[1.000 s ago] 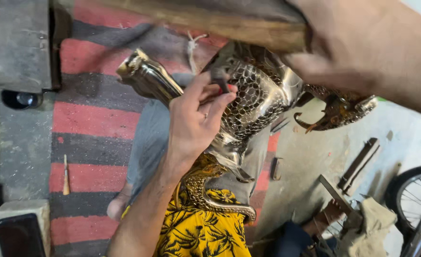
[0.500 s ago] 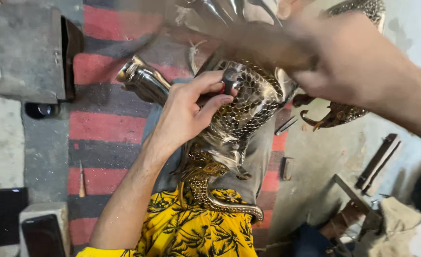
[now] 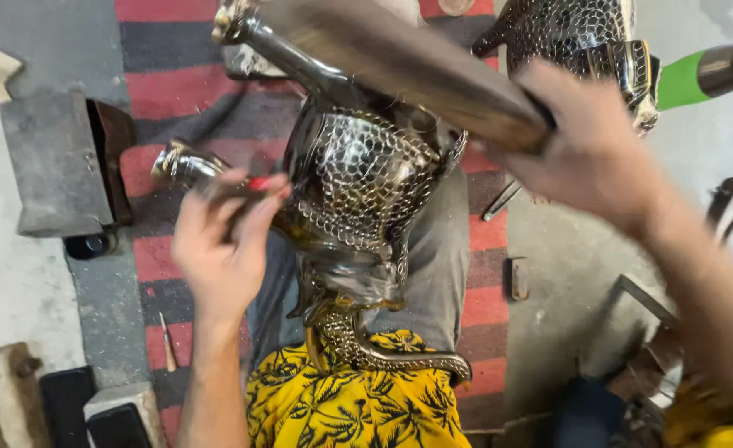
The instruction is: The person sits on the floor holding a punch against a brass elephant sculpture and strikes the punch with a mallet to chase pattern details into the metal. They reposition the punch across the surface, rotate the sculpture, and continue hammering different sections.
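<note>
Resting across the lap, over grey trousers [image 3: 441, 265] and a yellow leaf-print shirt [image 3: 358, 406]: a metal figure [image 3: 358, 191], silvery and brassy, covered in a scale-like hammered pattern; bulbous at the middle, narrowing toward a curled, scaled tail end [image 3: 400, 361] just above the shirt; two tube-like limbs with flared brass-coloured tips reaching up and to the left.

Left hand [image 3: 221, 249] pressed together in a pinch around a thin punch-like tool with a red end [image 3: 254, 184], tip set against the figure's left flank; tool mostly buried in the fingers, its length impossible to judge.

Right hand [image 3: 590, 145] wrapped tight around a wooden mallet [image 3: 408, 66], raised above the figure; both heavily blurred, mallet head cut off at the top edge.

Second scaled metal piece [image 3: 582, 41] at upper right, partly behind the right hand, form unclear; green-and-dark handle [image 3: 715, 75] beside it, cropped by the frame edge.

Underneath, a red and grey striped rug [image 3: 176, 50]; grey metal block [image 3: 55, 166] at left on the floor.
</note>
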